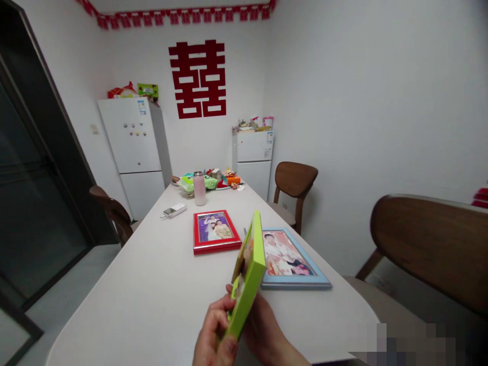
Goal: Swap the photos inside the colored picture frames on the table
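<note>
A lime-green picture frame [249, 274] stands on edge, tilted, above the near part of the table, its narrow side towards me. My left hand [217, 325] grips its lower left edge, thumb on the near side. Behind the frame is my right hand [267, 328], against its back; its fingers are mostly hidden. Beyond lies a red picture frame [217, 247] with a photo, flat on the table. A light-blue picture frame [297, 282] with a photo lies to the right, partly covered by the green one.
The white table [152, 284] stretches away from me. A pink bottle [199, 189], a small device [174, 210] and a pile of packets [209, 181] stand farther back. Wooden chairs [427, 244] line the right side, another chair [114, 211] the left. Two white fridges [131, 137] are at the back.
</note>
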The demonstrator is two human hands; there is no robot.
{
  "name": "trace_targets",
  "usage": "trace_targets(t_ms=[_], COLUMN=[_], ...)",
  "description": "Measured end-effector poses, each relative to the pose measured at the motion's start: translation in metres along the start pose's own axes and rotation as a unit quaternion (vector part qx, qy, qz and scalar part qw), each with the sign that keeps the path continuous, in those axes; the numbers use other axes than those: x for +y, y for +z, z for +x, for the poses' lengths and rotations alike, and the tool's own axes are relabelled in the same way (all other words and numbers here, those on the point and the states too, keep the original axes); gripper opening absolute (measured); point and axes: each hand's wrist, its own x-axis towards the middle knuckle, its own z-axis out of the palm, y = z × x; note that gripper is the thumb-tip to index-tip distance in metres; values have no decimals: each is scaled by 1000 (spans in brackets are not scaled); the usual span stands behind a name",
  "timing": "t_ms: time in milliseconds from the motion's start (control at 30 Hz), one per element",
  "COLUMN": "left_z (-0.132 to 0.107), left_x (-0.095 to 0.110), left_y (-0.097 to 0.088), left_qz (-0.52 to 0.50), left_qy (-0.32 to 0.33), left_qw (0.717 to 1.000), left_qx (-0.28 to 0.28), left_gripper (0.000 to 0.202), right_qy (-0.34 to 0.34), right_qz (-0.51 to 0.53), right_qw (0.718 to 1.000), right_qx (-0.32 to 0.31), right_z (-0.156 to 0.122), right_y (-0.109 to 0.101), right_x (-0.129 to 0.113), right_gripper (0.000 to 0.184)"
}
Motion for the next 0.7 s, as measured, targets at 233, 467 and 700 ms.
trace_targets(t_ms=[233, 467, 700], left_z=[40, 82, 97], left_x=[42, -21, -82], left_y=[35, 60, 64], left_qz=[-17, 69, 192], left_qy=[-24, -63, -84], left_qw=[999, 992, 976], left_qx=[-37, -87, -56], left_gripper=[52, 41, 37], right_qy=[-141, -176, -178], right_qz=[-68, -449, -566], right_qw=[986, 856, 774], right_qx=[55, 186, 222], right_z=[27, 75, 109], right_y=[-45, -98, -123], right_x=[-80, -163, -174], right_gripper=[44, 45, 36])
